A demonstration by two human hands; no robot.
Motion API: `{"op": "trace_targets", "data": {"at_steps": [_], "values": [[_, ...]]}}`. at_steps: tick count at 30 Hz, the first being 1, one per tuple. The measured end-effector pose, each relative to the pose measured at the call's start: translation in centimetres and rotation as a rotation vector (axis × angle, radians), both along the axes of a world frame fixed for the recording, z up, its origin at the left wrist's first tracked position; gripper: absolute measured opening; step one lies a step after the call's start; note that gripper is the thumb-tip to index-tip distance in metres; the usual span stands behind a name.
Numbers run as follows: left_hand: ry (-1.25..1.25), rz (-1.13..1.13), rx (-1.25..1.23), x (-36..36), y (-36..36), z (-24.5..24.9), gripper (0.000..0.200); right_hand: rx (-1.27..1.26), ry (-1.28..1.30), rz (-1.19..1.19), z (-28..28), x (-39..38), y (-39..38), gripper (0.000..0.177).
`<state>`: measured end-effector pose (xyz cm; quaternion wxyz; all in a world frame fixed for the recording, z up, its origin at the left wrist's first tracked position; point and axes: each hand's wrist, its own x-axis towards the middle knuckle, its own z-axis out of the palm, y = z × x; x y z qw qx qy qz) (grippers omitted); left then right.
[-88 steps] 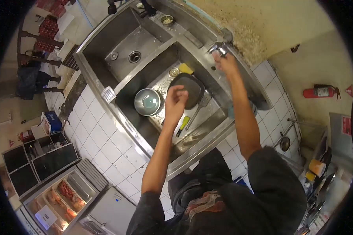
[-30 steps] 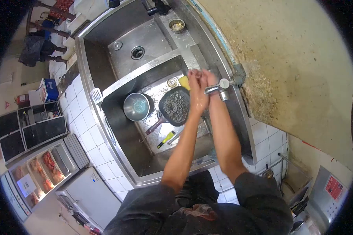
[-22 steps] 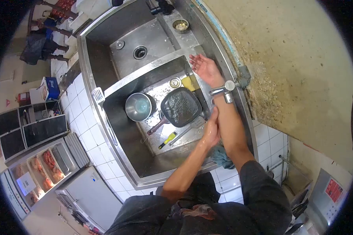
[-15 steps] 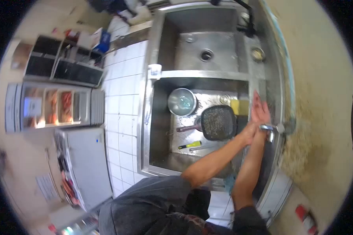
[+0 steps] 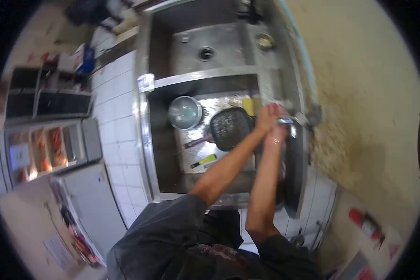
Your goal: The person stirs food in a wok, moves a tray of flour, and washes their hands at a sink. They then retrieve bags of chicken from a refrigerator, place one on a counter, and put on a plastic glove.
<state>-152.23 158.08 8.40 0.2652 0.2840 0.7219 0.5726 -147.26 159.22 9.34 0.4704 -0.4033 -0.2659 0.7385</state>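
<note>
My left hand point(image 5: 266, 120) is closed around my right hand point(image 5: 276, 112) at the right rim of the sink point(image 5: 147, 140). Right beside them is the spout of a chrome tap point(image 5: 285, 121). Motion blur and the left hand hide much of the right hand's fingers. Just left of my hands, in the lower basin, lies a dark square pan point(image 5: 231, 129) with a brownish handle. A yellow sponge point(image 5: 248, 106) sits close above the pan in this view.
A round metal pot point(image 5: 185, 113) with cloudy liquid stands in the same basin, near a yellow-green and black tool point(image 5: 204, 161). White tiles point(image 5: 119, 107) run along the left side. A red fire extinguisher point(image 5: 366, 224) is at the lower right.
My left hand has slid from my right wrist up onto the right hand. The right fingers, stretched out before, are now bunched with the left. The whole view has shifted.
</note>
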Motion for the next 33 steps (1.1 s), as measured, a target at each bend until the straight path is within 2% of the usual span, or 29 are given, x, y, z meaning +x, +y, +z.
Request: {"op": "trace_targets", "data": {"at_steps": [1,2,3,4,6,7,9,10,11,12,14,18,20,22,23,25,26,27,28,29,30,32,33], "values": [[-0.177,-0.111,0.093,-0.3,1.3,-3.4,0.028,-0.107,-0.070,-0.082,2.4,-0.4,-1.1,0.037],[-0.199,-0.049,0.083,-0.4,1.2,0.2,0.026,-0.215,-0.131,-0.159,4.6,-0.7,-1.9,0.033],[-0.211,0.027,0.068,-0.8,1.2,4.2,0.025,-0.215,-0.058,-0.194,4.7,-0.7,-2.6,0.031],[-0.232,-0.041,0.104,-0.6,2.3,4.8,0.024,-0.208,0.026,-0.218,4.8,-1.0,-2.7,0.033],[-0.261,-0.155,0.167,-0.6,4.0,4.8,0.022,-0.421,0.322,-0.140,6.1,-0.8,-3.4,0.036],[-0.438,-0.119,0.140,0.3,4.2,4.5,0.021,-0.528,0.471,-0.096,6.7,-0.4,-3.7,0.037],[-0.381,-0.120,0.357,1.7,3.1,1.2,0.020,-0.366,0.577,0.044,3.1,0.8,-1.9,0.043],[-0.515,-0.146,0.409,1.5,2.2,2.5,0.022,-0.281,0.634,0.115,0.2,0.9,-0.4,0.047],[-0.653,-0.166,0.458,1.2,1.4,3.8,0.023,-0.185,0.846,0.166,-2.8,0.4,1.3,0.046],[-0.790,-0.179,0.501,1.1,0.5,4.8,0.025,-0.153,0.835,0.147,-2.7,-0.1,2.3,0.044],[-1.050,-0.136,0.286,0.3,-0.1,4.0,0.029,-0.127,0.671,0.052,-2.7,-0.5,3.0,0.039],[-0.884,-0.033,0.189,-0.2,1.7,6.3,0.028,-0.062,0.185,-0.095,-0.1,-1.4,2.2,0.030],[-0.968,-0.023,0.206,-0.3,1.7,6.2,0.021,0.015,-0.032,-0.123,1.0,-1.2,1.6,0.026],[-1.000,0.021,0.251,0.3,1.1,3.7,0.018,0.093,-0.182,-0.122,1.6,-0.6,0.7,0.022],[-1.074,0.061,0.176,0.3,1.0,2.5,0.017,0.105,-0.219,-0.137,1.8,-0.4,0.0,0.020],[-1.110,0.060,0.149,-0.3,1.1,2.8,0.018,-0.065,-0.111,-0.284,1.5,-0.6,-1.4,0.018],[-1.136,0.062,0.128,-0.2,0.8,2.9,0.019,-0.110,-0.139,-0.274,1.2,-0.5,-1.6,0.019],[-1.076,-0.074,0.001,-0.7,0.5,5.7,0.021,-0.153,-0.170,-0.268,2.8,-0.5,-1.6,0.020],[-1.159,-0.070,0.107,-0.3,0.6,5.7,0.018,-0.195,-0.202,-0.261,3.6,-0.2,-1.6,0.022],[-1.241,-0.064,0.210,0.2,0.6,5.7,0.014,-0.254,-0.359,-0.296,3.0,0.0,-1.0,0.022],[-1.316,-0.059,0.316,0.5,0.6,5.7,0.011,-0.216,-0.179,-0.254,2.4,0.3,-0.8,0.022],[-1.087,-0.086,0.226,0.9,0.2,6.1,0.012,-0.133,0.191,-0.159,0.8,0.7,-0.2,0.021],[-0.971,-0.093,0.178,1.1,-0.4,6.2,0.013,-0.209,0.018,-0.190,-0.3,0.7,-0.2,0.021]]}}
